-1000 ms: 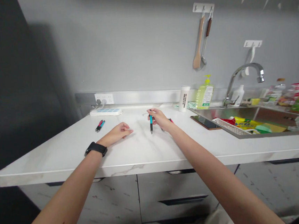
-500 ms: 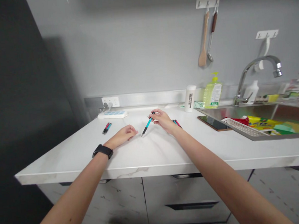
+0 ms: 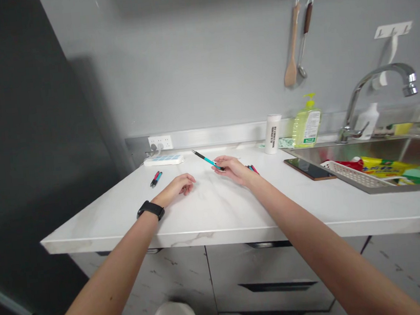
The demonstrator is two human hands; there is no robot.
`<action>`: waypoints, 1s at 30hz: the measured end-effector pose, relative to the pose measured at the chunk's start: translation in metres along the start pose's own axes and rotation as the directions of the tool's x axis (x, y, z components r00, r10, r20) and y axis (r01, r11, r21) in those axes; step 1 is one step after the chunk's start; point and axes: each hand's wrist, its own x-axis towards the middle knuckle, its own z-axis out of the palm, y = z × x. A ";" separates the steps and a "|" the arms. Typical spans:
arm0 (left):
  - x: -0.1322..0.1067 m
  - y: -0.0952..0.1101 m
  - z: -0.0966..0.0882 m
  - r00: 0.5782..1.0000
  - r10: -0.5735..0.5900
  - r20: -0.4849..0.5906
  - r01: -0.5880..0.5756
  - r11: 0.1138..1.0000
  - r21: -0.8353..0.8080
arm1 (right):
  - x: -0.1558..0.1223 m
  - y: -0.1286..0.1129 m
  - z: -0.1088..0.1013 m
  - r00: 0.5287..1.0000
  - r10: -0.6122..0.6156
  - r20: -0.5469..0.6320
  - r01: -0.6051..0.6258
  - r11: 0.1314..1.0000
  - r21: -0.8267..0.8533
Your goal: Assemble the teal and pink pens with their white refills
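Note:
My right hand (image 3: 232,170) is shut on a teal and black pen (image 3: 206,160), which sticks out to the left, almost flat, with its tip pointing back and left. Just behind that hand, a few more pens with teal and red bodies (image 3: 251,169) lie partly hidden on the white marble counter (image 3: 214,211). My left hand (image 3: 178,184) rests on the counter with its fingers loosely curled, holding nothing. A black watch (image 3: 150,210) circles that wrist. Nearest the left hand lie two pens, one pink and one teal (image 3: 156,179).
A white power strip (image 3: 163,160) sits against the wall behind the pens. To the right are a phone (image 3: 308,169), a steel sink (image 3: 364,153) holding a white rack and packets, a chrome faucet (image 3: 373,91), a green soap pump bottle (image 3: 306,124) and a white cylinder (image 3: 272,134).
The pen in my right hand has swung from upright, tip down, to nearly flat, tip pointing back and left. The view has drifted, so the counter sits further right. My left hand stays in place.

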 end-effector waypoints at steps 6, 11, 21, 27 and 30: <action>-0.009 0.010 0.007 0.999 -0.019 -0.049 0.021 0.999 0.043 | 0.000 -0.001 0.000 0.999 -0.010 0.036 0.007 0.998 0.065; -0.014 0.015 0.008 0.998 -0.022 -0.059 0.025 0.998 0.059 | -0.004 0.000 0.001 0.988 0.045 0.147 -0.050 0.998 0.035; -0.012 0.007 0.006 0.999 0.013 -0.030 -0.012 0.999 0.035 | -0.005 0.005 0.004 0.977 0.080 0.199 -0.059 0.992 -0.110; -0.013 0.005 0.006 0.999 0.027 -0.018 -0.027 0.999 0.037 | -0.012 0.002 0.009 0.967 0.116 0.226 -0.086 0.987 -0.138; -0.013 0.005 0.006 1.000 0.026 -0.014 -0.025 0.999 0.036 | -0.012 0.003 0.010 0.965 0.129 0.230 -0.096 0.984 -0.147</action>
